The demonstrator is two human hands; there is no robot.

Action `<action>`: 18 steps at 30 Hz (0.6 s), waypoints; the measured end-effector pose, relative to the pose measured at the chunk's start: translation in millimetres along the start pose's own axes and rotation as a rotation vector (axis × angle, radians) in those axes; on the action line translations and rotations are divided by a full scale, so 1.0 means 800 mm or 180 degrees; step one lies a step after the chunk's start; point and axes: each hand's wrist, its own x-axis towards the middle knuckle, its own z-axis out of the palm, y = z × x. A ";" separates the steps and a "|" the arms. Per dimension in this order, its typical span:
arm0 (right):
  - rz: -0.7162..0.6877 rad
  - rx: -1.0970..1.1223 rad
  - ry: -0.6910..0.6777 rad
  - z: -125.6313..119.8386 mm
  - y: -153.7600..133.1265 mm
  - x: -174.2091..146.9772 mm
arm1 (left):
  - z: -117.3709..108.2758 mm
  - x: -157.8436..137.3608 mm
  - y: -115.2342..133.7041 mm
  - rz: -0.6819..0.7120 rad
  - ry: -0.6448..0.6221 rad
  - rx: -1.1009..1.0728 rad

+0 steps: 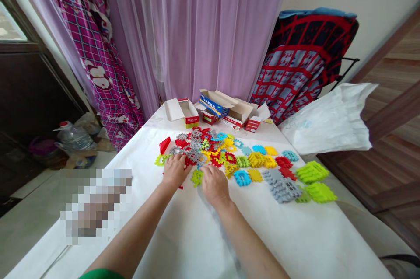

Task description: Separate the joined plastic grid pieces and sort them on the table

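A loose pile of plastic interlocking building pieces (pixel 197 144), in grey, red, green, yellow and blue, lies on the white-covered table. My left hand (pixel 175 170) rests at its near left edge, fingers stretched over grey and red pieces. Just right of it, my right hand (pixel 215 185) is curled at the front of the pile; whatever its fingers hold is hidden. Between both hands lies a green square piece (pixel 197 177). A red piece (pixel 164 145) lies beyond my left hand. Sorted by colour to the right are grey pieces (pixel 281 186), yellow pieces (pixel 257 160) and lime-green stacks (pixel 312 172).
Several open cardboard boxes, including a blue box (pixel 214 105) and a red and white box (pixel 190 115), stand along the table's far edge. A white plastic bag (pixel 328 119) is at the right edge. A pixelated patch (pixel 98 204) covers something at the left. Purple curtains (pixel 210 29) hang behind.
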 end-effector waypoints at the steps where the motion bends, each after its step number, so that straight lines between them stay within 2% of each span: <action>1: -0.0115 0.0142 0.0064 0.007 -0.003 -0.009 | 0.002 0.003 0.001 -0.0009 -0.0014 0.0012; 5: -0.0292 0.0524 0.0280 0.029 -0.002 -0.031 | 0.004 0.015 0.010 0.0021 -0.0062 0.0009; 14: 0.0231 0.1205 0.0672 0.039 0.010 -0.029 | 0.017 0.018 0.018 0.0119 0.0196 -0.0262; 18: 0.0394 0.1619 0.0893 0.041 0.016 -0.027 | 0.016 0.018 0.015 0.0386 0.0252 -0.0167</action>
